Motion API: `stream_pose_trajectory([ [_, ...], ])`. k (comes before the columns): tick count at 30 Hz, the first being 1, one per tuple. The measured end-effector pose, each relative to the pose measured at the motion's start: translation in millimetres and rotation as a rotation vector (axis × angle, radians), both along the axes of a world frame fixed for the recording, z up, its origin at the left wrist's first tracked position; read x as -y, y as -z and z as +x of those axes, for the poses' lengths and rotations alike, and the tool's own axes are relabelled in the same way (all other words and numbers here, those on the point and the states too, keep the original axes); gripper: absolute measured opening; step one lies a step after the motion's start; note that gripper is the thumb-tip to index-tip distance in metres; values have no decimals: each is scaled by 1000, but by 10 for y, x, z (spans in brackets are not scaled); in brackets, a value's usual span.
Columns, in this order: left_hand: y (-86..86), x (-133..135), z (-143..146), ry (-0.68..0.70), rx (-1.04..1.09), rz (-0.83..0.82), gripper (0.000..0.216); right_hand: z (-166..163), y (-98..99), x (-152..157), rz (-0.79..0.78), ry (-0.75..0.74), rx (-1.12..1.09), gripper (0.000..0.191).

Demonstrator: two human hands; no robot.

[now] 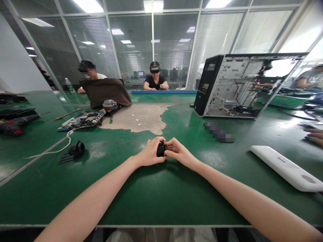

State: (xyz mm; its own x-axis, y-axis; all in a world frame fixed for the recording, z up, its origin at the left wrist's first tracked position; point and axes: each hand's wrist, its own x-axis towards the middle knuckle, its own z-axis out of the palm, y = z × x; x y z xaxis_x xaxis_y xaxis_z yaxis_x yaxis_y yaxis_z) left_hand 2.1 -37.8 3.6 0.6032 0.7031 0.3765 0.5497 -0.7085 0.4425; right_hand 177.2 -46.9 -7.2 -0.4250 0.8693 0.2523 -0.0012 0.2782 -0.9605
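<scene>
Both of my hands meet over the green table mat near its middle. My left hand is curled around a small black part, gripping it from the left. My right hand pinches the same black part from the right with thumb and fingertips. The part is held just above the mat and is mostly covered by my fingers.
An open computer case stands at the back right. A white flat panel lies at right, a circuit board and a black fan-like piece at left. Tools lie far left. Other people sit behind; another person's hand rests at right.
</scene>
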Motion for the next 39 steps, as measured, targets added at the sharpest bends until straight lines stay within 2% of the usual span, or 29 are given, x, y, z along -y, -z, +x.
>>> stream_pose_trajectory([
  [7, -8, -7, -1, 7, 0, -5, 51, -39, 35, -42, 13, 120, 35, 25],
  [14, 4, -5, -6, -5, 3, -15, 51, 18, 29, -6, -13, -37, -14, 28],
  [18, 17, -13, -10, -4, -3, -1, 52, -5, 13, -6, 20, 32, 10, 22],
  [23, 20, -25, -15, 15, -8, 18, 52, -25, 44, -41, -11, 88, 29, 26],
  [30, 7, -17, -15, 9, -27, 22, 52, 10, 12, 3, -40, -44, -36, 29],
  [34, 6, -13, -11, -2, -27, 23, 53, -22, 8, -6, -27, 28, -29, 23],
  [39, 11, -20, -13, -1, -12, 21, 53, -38, 44, -59, -8, 84, 17, 25],
])
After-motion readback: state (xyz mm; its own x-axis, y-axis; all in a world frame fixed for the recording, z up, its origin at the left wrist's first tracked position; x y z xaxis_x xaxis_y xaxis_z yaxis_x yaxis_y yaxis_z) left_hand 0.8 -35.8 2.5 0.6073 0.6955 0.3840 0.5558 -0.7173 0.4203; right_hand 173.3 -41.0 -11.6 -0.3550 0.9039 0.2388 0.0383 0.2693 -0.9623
